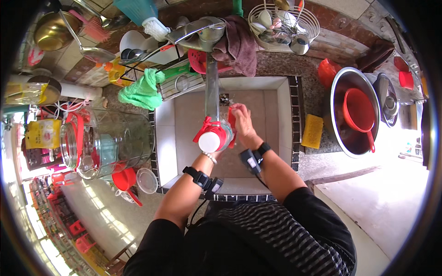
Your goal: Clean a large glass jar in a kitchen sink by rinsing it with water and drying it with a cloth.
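Over the sink basin (253, 151) is a clear bottle (226, 132) with a white cap (209, 141) towards me and red material (203, 128) tied around it. My left hand (221, 153) is mostly hidden behind the bottle and appears to hold it; a beaded bracelet shows at the wrist. At the bottle's right side, my right hand (244, 120) has its fingers closed on a red strip (232, 119) that looks like cloth or plastic. The long faucet spout (211, 89) reaches down to just behind the bottle. The drain (224, 99) shows beyond my right fingertips.
Left of the sink lies a large glass jar (121, 138), with a red dipper (124, 179) close by. A green cloth (143, 91) and a brown towel (236, 46) hang at the back. On the right are a yellow sponge (312, 131) and a metal basin (335, 138) holding a red strainer (359, 108).
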Available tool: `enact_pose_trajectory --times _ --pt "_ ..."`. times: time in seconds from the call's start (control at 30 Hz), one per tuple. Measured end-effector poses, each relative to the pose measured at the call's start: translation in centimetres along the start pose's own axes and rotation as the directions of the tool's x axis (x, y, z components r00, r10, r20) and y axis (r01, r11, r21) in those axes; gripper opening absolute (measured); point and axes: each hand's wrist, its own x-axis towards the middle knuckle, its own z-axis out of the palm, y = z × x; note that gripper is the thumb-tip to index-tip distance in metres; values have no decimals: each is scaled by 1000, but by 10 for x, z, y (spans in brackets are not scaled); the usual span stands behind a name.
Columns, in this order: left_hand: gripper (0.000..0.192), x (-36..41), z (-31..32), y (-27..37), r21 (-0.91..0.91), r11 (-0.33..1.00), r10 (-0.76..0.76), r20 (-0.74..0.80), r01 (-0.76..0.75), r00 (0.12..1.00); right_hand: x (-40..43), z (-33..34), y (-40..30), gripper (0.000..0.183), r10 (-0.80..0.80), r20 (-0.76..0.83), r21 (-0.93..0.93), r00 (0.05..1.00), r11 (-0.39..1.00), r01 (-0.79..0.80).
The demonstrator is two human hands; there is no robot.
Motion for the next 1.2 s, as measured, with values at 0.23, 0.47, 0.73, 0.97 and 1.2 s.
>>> enact_pose_trajectory --times 0.23,0.47,0.73,0.97,1.2 --pt "43 2 -29 37 -937 -293 -346 291 192 892 5 -25 -4 65 453 484 311 748 710 -632" --pt "31 10 9 21 5 989 -143 -163 146 976 -38 17 17 51 452 515 686 728 291 -666" --pt "15 -23 20 -17 464 813 472 -174 -351 864 -11 -17 -21 45 515 302 273 802 759 -591" --pt "17 -28 -14 17 349 917 175 85 -194 981 -9 -49 55 32 383 160 430 910 802 -414" --pt "52 -13 25 -57 -712 683 -440 -226 161 869 -31 -22 35 22 134 -180 106 975 988 -116"
